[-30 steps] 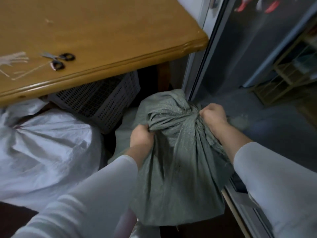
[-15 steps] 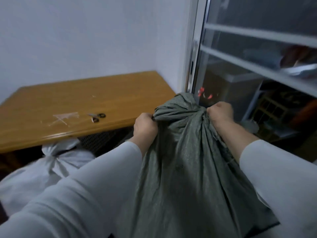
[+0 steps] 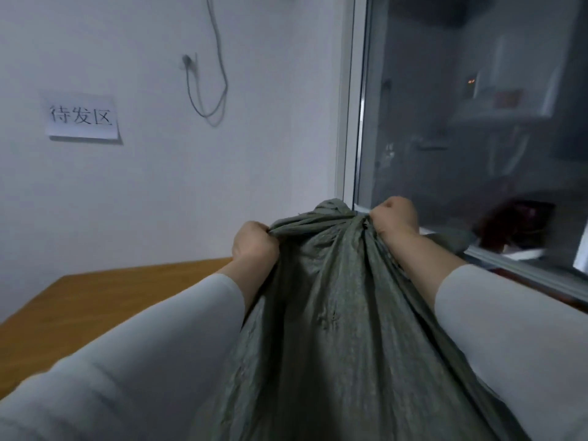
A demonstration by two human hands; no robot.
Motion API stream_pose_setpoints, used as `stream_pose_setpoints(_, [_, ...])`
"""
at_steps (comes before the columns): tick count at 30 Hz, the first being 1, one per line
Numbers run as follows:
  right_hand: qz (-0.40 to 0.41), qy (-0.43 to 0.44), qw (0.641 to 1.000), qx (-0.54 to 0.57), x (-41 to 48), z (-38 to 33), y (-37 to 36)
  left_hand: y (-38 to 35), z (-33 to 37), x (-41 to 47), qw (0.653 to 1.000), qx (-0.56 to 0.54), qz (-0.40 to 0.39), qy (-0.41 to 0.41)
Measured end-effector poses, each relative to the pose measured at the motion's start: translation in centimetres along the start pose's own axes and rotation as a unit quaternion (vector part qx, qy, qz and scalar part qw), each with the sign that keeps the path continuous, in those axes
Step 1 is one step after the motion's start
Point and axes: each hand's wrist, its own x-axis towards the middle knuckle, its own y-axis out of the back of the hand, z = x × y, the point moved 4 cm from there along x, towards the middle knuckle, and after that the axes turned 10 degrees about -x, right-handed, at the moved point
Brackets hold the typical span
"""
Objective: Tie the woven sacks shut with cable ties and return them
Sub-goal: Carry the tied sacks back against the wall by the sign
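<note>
A grey-green woven sack (image 3: 334, 313) hangs in front of me, its mouth bunched together at the top. My left hand (image 3: 254, 243) grips the gathered cloth on the left side of the neck. On the right side, my right hand (image 3: 396, 219) grips the cloth in a fist. The sack is held up at about table height, and its bottom lies below the frame. I see no cable tie on the neck from here.
The wooden table (image 3: 95, 300) lies at the lower left. Behind it is a white wall with a paper sign (image 3: 82, 117) and a hanging cable (image 3: 206, 74). A glass sliding door with a metal frame (image 3: 353, 122) stands at the right.
Both hands have lifted the sack from the floor beside the table up to table height. My view has swung upward, so the white sack, the crate and the scissors have left the frame.
</note>
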Motion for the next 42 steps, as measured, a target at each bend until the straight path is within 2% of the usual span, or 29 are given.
stream_pose_setpoints(10, [0.073,0.035,0.996,0.023,2.5,-5.7,7.8,3.4,10.7,2.6,0.994,-0.006,0.051,-0.092])
stream_pose_setpoints(20, [0.185,0.092,0.976,0.064,5.8,-14.3,12.3,9.7,19.7,7.0,0.978,-0.06,0.105,-0.172])
stream_pose_setpoints(32, [0.183,0.111,0.971,0.11,13.6,-22.4,2.2,12.5,17.4,22.6,0.973,-0.049,0.094,-0.207])
stream_pose_setpoints(42, [0.164,0.115,0.968,0.152,22.2,-25.3,-7.9,11.9,15.5,34.0,0.968,-0.018,0.115,-0.224])
